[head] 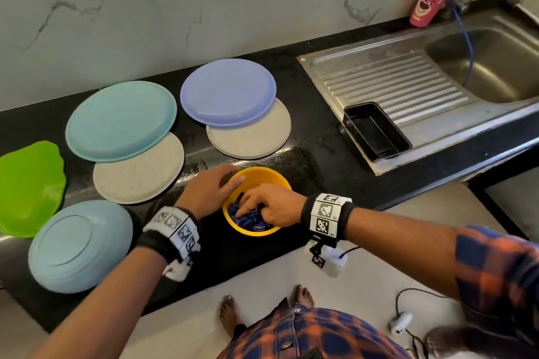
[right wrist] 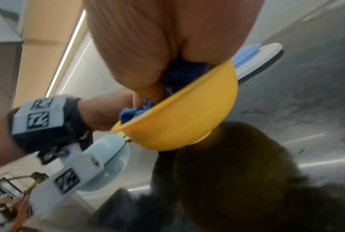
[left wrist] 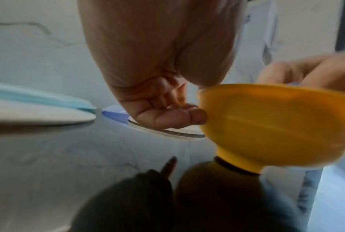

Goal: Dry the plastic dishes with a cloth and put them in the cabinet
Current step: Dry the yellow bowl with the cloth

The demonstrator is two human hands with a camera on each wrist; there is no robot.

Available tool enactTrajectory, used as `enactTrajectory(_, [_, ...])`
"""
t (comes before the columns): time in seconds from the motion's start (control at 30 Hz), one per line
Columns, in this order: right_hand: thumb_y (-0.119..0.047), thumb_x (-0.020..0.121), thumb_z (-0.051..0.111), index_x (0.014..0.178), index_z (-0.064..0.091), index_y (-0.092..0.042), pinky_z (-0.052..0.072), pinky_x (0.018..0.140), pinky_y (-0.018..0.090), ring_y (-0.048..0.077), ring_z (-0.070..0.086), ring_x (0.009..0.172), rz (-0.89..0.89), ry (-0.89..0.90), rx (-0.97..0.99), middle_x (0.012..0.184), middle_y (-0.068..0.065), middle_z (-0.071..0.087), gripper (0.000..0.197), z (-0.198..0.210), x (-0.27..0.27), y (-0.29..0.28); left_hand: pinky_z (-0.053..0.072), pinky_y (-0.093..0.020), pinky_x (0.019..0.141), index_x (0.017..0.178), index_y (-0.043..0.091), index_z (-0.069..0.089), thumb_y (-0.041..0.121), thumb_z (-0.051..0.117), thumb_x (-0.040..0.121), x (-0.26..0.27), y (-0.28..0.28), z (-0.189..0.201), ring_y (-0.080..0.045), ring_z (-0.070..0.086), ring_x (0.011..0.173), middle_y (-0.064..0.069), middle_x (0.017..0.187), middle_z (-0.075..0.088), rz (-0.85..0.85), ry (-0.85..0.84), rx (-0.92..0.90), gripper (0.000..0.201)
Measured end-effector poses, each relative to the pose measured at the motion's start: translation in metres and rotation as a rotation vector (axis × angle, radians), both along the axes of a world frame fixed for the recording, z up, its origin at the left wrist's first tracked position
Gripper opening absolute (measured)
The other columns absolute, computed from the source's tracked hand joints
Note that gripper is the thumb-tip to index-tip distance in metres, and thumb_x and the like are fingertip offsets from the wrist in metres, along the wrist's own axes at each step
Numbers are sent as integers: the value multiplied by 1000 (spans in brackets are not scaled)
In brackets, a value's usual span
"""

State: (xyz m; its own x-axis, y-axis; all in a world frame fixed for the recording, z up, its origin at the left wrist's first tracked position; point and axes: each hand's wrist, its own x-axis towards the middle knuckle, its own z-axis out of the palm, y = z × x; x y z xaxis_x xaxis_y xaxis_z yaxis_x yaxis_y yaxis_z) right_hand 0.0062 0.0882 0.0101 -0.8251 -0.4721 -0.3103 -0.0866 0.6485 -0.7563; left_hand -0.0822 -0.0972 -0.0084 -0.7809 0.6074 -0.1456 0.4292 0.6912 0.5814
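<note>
Yellow round plastic bowl (head: 256, 176) sits at the black stone counter's (head: 306, 172) front edge, just before the stacked plates; our left hand (head: 208, 191) steadies its rim, fingers curled over the edge; our right hand (head: 269, 204) presses a bunched blue cloth (head: 248, 220) inside, fingers clamped on it; we judge the drying step underway; next we need the bowl lifted toward the cabinet, unseen here
</note>
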Motion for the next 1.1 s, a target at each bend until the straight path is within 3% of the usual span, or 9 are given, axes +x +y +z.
enactTrajectory(0.07, [16,73,43,116,74,-11,46,101,40,25,58,115,-118,44,-48,125,4,67,59,-9,4,-5,43,-32,77,114,31,63,67,40,94,18,-7,-13,-19,63,93,9,97,66,92,-48,92,47])
enactTrajectory(0.13, [15,73,44,114,74,-10,47,100,42,25,60,113,-184,92,-71,121,4,68,57,-14,6,-13,47,-39,77,105,30,60,69,32,92,36,-11,-21,-24,64,91,5,94,68,159,-39,149,50])
enactTrajectory(0.23, [14,74,46,114,75,-9,47,97,42,26,61,111,-184,131,-62,119,5,69,54,-13,5,-24,47,-41,77,112,22,61,59,28,95,41,-15,-25,-30,64,93,-4,98,70,219,8,165,53])
enactTrajectory(0.43, [19,75,40,116,74,-9,42,104,30,24,56,120,108,-95,56,133,7,64,60,15,-16,-7,49,-40,83,122,18,62,53,36,92,15,-22,-26,-27,65,97,-6,108,71,53,-31,120,53])
enactTrajectory(0.57, [15,78,45,106,78,-12,49,99,43,26,63,108,294,-165,161,120,5,71,51,29,-28,-3,45,-32,84,130,21,60,52,40,92,-10,-7,-16,-23,64,104,-3,118,70,-193,-48,8,53])
enactTrajectory(0.67, [15,80,46,107,77,-12,50,97,36,23,62,107,288,-161,182,120,4,70,50,27,-26,-3,40,-28,79,130,26,61,59,38,91,-14,-1,-8,-21,64,101,0,114,71,-223,-10,-23,56])
enactTrajectory(0.73, [16,79,45,110,76,-12,50,95,37,24,61,107,214,-141,141,123,5,69,52,22,-20,-3,40,-28,78,130,27,62,69,35,87,-8,-2,-7,-18,64,99,2,113,71,-134,7,16,66])
enactTrajectory(0.9, [12,78,45,112,76,-17,48,96,43,23,60,109,-18,-58,65,121,2,69,54,5,-11,-11,50,-37,88,130,34,58,74,38,88,22,-17,-23,-19,65,105,6,116,70,114,-41,111,62])
enactTrajectory(1.1, [10,78,46,113,75,-17,49,96,39,21,60,110,-58,-17,39,121,2,69,53,3,-11,-24,46,-34,88,134,26,58,50,39,95,43,-22,-21,-24,63,112,-2,123,69,278,15,218,50])
